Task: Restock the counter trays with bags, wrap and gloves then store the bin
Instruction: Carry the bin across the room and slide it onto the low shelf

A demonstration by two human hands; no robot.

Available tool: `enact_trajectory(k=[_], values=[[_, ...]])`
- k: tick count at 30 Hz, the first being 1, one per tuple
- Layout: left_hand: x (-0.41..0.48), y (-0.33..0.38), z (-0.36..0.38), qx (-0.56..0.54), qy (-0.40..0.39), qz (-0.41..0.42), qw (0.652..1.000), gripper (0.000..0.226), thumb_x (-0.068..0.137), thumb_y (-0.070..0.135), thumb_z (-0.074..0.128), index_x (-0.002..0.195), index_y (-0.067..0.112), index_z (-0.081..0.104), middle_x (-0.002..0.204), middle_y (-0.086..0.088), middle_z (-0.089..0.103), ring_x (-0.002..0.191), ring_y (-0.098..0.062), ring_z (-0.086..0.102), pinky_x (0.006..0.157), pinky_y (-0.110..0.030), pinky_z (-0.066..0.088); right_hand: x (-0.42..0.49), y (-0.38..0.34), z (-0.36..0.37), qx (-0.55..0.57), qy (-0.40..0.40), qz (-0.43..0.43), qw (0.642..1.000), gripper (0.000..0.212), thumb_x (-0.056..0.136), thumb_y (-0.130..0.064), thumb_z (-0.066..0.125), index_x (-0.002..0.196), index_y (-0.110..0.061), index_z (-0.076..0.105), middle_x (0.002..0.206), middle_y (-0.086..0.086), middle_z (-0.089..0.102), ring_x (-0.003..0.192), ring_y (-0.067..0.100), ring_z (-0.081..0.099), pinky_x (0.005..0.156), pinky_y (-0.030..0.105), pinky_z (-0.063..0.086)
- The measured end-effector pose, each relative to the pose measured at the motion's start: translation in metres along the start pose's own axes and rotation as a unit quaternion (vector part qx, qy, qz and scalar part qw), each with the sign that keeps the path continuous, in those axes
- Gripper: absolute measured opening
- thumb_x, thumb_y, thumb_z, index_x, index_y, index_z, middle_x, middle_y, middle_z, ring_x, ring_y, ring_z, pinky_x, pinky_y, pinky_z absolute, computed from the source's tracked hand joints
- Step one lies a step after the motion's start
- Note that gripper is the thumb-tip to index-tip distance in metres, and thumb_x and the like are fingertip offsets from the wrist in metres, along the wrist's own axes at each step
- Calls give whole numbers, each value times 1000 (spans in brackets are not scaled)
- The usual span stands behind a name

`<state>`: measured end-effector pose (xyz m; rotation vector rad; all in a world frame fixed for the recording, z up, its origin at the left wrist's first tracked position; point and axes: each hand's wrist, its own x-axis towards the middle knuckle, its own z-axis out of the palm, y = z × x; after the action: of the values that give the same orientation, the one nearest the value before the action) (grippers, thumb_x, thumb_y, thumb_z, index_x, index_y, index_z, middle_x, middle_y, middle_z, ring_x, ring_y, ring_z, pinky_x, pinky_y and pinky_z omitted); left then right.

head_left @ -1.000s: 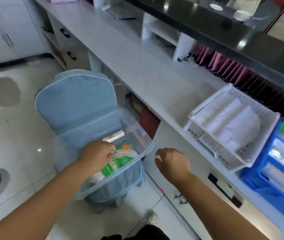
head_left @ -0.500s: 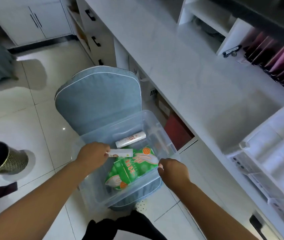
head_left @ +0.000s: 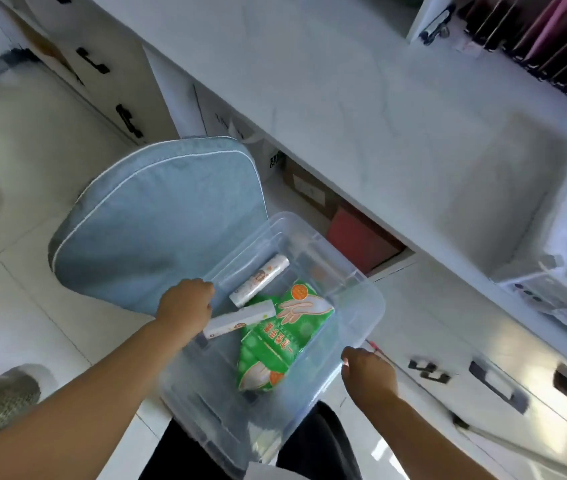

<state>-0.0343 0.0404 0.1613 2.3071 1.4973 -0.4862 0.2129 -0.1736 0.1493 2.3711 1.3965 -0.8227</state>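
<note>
bin (head_left: pixel 376 308) clear, over chair cushion (head_left: pixel 157 223) | inside: glove pack (head_left: pixel 275 337) + 2 rolls (head_left: pixel 259 280) | L hand (head_left: pixel 185 303) grips left rim | R hand (head_left: pixel 368 375) grips right rim

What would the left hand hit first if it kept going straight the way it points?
Probably the farther white roll inside the clear bin whose rim the left hand grips, though depth is unclear.

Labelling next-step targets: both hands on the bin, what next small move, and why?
Probably lift the clear bin toward the counter: left hand and right hand grip opposite rims, while the far roll, the near roll and the green glove pack lie inside, unstocked.
</note>
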Motion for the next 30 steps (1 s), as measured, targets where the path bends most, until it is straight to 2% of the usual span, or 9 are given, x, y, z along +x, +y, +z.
enact_trajectory(k=[4,7,10,14,19,24,30], values=[[27,-23,6,13,7,49,999,22,81,13,53,103,10,53,105,-10,57,99,-31,55,68,-37,45,-14,-34,26,97,22,147,984,22,89,-27,45,109,-19,47,100,2,67,91,26,64,65,29,43],[42,-32,13,12,-5,74,997,22,84,14,52,105,8,49,107,-11,57,99,-32,56,64,-36,42,-21,-56,42,189,40,259,946,29,89,-33,49,111,-15,42,99,5,68,91,29,65,62,29,38],[53,-33,20,6,-10,106,994,19,88,18,51,102,6,46,103,-13,58,93,-32,57,61,-34,38,-22,-73,58,239,44,323,915,30,89,-34,50,108,-12,42,96,10,68,87,33,64,59,29,37],[63,-30,27,16,0,118,993,20,87,19,51,100,3,48,102,-17,58,94,-34,57,61,-35,34,-19,-87,77,300,49,365,880,35,88,-33,55,111,-9,43,103,13,67,92,34,63,62,30,37],[66,-23,28,-3,-9,108,994,22,87,18,51,101,1,49,108,-17,59,98,-36,57,65,-37,38,-22,-91,92,371,81,408,830,26,86,-25,56,104,-10,45,103,12,66,89,32,61,63,29,36],[47,-7,31,-9,-10,135,991,20,88,15,50,100,0,51,105,-18,59,93,-37,56,67,-38,40,-51,-75,103,395,103,415,813,24,85,-24,55,104,-11,48,104,10,66,89,31,62,65,28,37],[-5,35,47,8,-55,198,979,18,87,19,50,98,5,53,100,-11,60,79,-27,50,65,-31,37,-129,-41,129,387,111,449,797,26,85,-26,53,107,-12,49,106,10,66,92,31,62,65,29,39]])
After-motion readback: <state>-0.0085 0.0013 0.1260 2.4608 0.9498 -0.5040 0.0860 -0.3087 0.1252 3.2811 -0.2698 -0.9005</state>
